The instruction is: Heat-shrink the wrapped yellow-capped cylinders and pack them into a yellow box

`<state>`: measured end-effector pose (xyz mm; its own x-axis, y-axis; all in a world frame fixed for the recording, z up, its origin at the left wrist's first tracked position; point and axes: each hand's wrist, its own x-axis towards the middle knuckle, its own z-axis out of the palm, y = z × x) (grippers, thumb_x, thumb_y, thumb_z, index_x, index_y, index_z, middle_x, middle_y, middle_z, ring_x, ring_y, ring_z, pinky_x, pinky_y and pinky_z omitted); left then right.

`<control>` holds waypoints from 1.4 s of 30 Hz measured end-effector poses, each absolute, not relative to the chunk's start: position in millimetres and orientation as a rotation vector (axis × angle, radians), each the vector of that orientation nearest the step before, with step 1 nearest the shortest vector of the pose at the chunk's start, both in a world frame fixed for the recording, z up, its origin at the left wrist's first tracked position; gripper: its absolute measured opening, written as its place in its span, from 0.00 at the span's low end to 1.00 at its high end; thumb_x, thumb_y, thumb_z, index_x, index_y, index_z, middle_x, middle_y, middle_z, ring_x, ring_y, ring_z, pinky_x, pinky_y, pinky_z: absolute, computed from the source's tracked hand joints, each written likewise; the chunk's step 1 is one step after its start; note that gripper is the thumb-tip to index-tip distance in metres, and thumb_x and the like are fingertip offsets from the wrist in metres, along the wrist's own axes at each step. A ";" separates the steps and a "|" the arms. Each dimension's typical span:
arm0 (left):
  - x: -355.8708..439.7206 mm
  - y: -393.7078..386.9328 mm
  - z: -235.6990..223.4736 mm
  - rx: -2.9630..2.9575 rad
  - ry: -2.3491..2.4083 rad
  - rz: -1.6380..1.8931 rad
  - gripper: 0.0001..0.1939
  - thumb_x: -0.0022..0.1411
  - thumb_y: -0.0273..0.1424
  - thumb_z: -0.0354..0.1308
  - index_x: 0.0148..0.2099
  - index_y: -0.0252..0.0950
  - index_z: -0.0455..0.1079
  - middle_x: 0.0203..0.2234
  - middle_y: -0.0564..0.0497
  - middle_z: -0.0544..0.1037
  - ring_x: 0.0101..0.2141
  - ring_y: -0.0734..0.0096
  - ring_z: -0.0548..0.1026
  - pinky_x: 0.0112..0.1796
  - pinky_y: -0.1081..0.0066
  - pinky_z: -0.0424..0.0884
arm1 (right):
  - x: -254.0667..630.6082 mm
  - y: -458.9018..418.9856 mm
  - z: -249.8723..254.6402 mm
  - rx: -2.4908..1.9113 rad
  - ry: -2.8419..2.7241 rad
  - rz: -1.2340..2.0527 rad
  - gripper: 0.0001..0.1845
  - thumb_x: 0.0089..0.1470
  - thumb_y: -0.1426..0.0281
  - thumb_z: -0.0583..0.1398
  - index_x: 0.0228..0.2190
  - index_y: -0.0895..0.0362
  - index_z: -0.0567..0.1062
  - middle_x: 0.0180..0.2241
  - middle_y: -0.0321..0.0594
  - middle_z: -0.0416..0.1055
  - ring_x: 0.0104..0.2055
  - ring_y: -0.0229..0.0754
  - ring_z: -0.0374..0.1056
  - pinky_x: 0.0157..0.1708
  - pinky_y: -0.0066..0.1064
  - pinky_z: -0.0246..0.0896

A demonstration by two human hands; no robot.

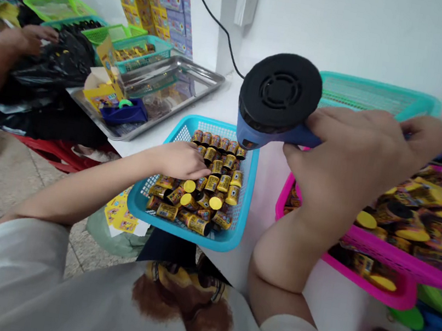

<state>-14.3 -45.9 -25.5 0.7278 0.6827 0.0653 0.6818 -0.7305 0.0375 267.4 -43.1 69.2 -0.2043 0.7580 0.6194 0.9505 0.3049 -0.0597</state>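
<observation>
A blue heat gun (279, 94) with a round black vented end is gripped by my right hand (356, 152), fingers wrapped round its handle, above the table. Below and left of it stands a light-blue plastic basket (242, 213), full of small yellow-labelled jars (212, 182), some with yellow lids showing. Over these jars rests my left hand (186, 161), its fingers curled down and together among them. What lies under those fingertips is hidden.
At right, pink baskets (408, 271) hold more yellow jars. A metal tray (213, 76) with a blue box cutter-like holder (125, 112) stands at left. Another person's hand (27, 40) is near a black bag (71, 57). A black cable (221, 22) hangs behind.
</observation>
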 end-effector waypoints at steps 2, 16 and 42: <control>6.9 -30.8 -35.3 3.019 0.994 -0.010 0.31 0.79 0.40 0.42 0.29 0.37 0.78 0.27 0.45 0.84 0.29 0.65 0.81 0.41 0.64 0.75 | 270.1 -40.9 67.7 -1.527 -1.986 -0.475 0.18 0.64 0.64 0.51 0.43 0.48 0.81 0.37 0.42 0.77 0.44 0.49 0.66 0.55 0.49 0.48; -40.9 -27.7 -34.5 2.804 1.263 0.055 0.34 0.80 0.38 0.31 0.60 0.29 0.78 0.57 0.39 0.82 0.62 0.59 0.76 0.64 0.60 0.69 | 280.0 -34.9 59.3 -1.534 -1.971 -0.479 0.18 0.60 0.60 0.53 0.40 0.46 0.82 0.33 0.42 0.76 0.42 0.48 0.65 0.52 0.47 0.48; -121.0 -201.9 -28.7 2.360 2.194 -0.019 0.54 0.70 0.51 0.11 0.45 0.31 0.79 0.44 0.63 0.85 0.45 0.74 0.83 0.44 0.68 0.75 | 260.1 -28.6 57.0 -1.481 -2.085 -0.314 0.15 0.62 0.64 0.54 0.37 0.48 0.81 0.29 0.42 0.69 0.45 0.50 0.64 0.52 0.48 0.50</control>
